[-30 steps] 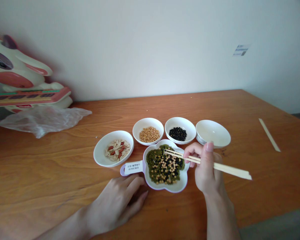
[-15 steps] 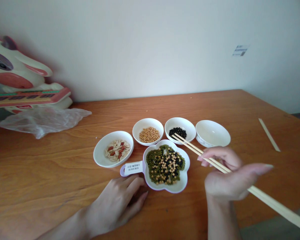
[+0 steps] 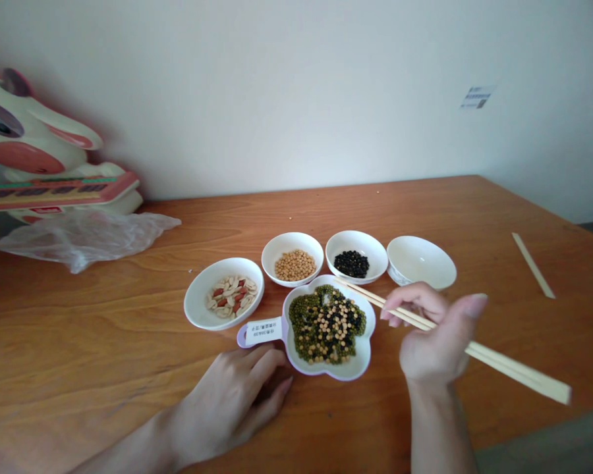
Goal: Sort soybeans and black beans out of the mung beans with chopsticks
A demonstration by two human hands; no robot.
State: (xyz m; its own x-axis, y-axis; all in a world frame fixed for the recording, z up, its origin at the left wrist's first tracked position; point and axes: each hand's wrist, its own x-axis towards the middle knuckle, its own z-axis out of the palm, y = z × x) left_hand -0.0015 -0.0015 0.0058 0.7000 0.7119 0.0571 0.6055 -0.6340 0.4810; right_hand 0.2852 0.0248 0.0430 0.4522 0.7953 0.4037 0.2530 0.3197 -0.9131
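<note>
In my right hand (image 3: 431, 332) is a pair of pale wooden chopsticks (image 3: 514, 370), their tips close together over the far rim of a flower-shaped dish (image 3: 364, 362). I see nothing between the tips. The dish holds mixed green mung beans (image 3: 304, 322), black beans and yellow soybeans. My left hand (image 3: 232, 395) rests on the table by the dish's labelled handle (image 3: 264, 332), fingers bent and thumb apart, holding nothing visible. Behind the dish stand a bowl of soybeans (image 3: 295, 265), a bowl of black beans (image 3: 352, 264) and an empty white bowl (image 3: 422, 262).
A bowl of peanuts (image 3: 231, 296) stands left of the dish. At the far left is a cow-shaped toy keyboard (image 3: 59, 187) with a clear plastic bag (image 3: 89, 237) before it. A flat pale strip (image 3: 534, 265) lies at the right. The wall (image 3: 296, 99) rises behind the table.
The chopstick tips have drawn back from the black bean bowl to the dish's far rim. My right hand has turned and shifted slightly left. My left hand has stayed put.
</note>
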